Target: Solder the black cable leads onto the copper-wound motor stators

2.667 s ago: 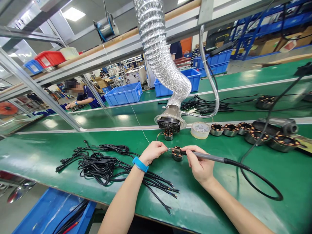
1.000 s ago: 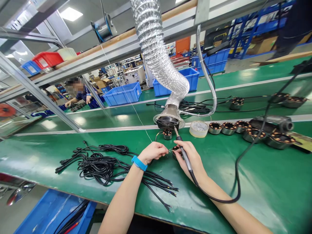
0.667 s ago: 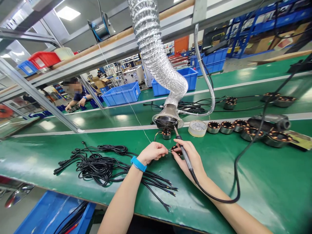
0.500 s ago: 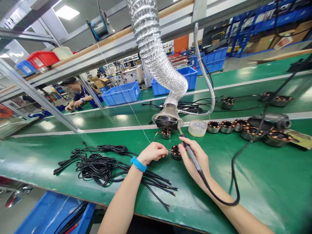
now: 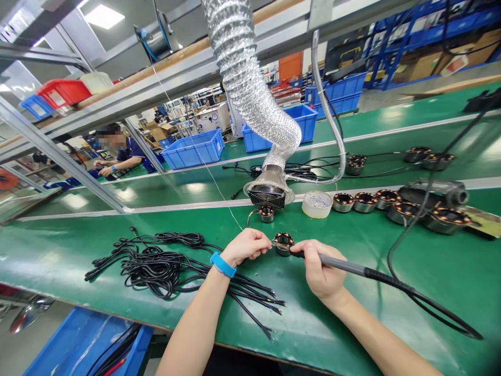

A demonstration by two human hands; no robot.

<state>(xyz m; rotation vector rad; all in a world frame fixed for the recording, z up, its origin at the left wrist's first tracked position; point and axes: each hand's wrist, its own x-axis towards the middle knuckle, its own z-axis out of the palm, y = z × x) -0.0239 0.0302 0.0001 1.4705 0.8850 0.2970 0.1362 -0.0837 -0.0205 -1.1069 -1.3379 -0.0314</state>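
Note:
My left hand (image 5: 250, 246), a blue band on its wrist, is closed in a pinch just left of a small stator (image 5: 283, 243) with copper windings. A thin solder wire (image 5: 219, 189) runs down from a spool into this hand, and fine ends stick out from its fingertips towards the stator. Part of a black cable shows under the palm. My right hand (image 5: 324, 269) is wrapped round a soldering iron (image 5: 344, 265), held nearly level. Its tip points left at the stator's near side; whether it touches cannot be made out.
Black cables (image 5: 156, 269) lie in a bundle on the left. A fume extractor (image 5: 268, 193) hangs over another stator (image 5: 266, 213). Behind stand a round tub (image 5: 317, 203) and several stators (image 5: 365, 202). The iron's cord loops at right. A co-worker (image 5: 121, 151) sits far left.
My right hand has swung the soldering iron from pointing up beside the extractor to nearly level, its tip now at the stator. My left hand has hardly moved.

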